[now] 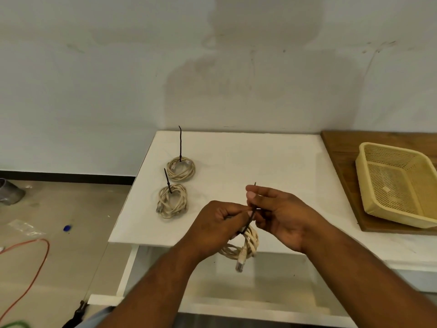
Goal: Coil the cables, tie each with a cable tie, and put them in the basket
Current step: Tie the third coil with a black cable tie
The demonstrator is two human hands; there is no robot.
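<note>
A beige coiled cable (248, 245) hangs below my hands at the table's front edge, its plug dangling down. My left hand (217, 223) grips the coil's top where a black cable tie (249, 221) loops it. The tie's tail is pinched in my right hand (279, 214), its tip poking above the thumb. Two tied beige coils lie on the white table: the far coil (181, 171) and the near coil (172, 201), each with a black tie sticking up. A yellow mesh basket (387, 204) sits at the right, holding nothing.
The basket rests on a brown wooden board (340, 152) on the right of the white table (260, 162), which stands against a pale wall. To the left is bare floor with an orange cable (37, 263), a blue cap (67, 227) and a grey container (9, 191).
</note>
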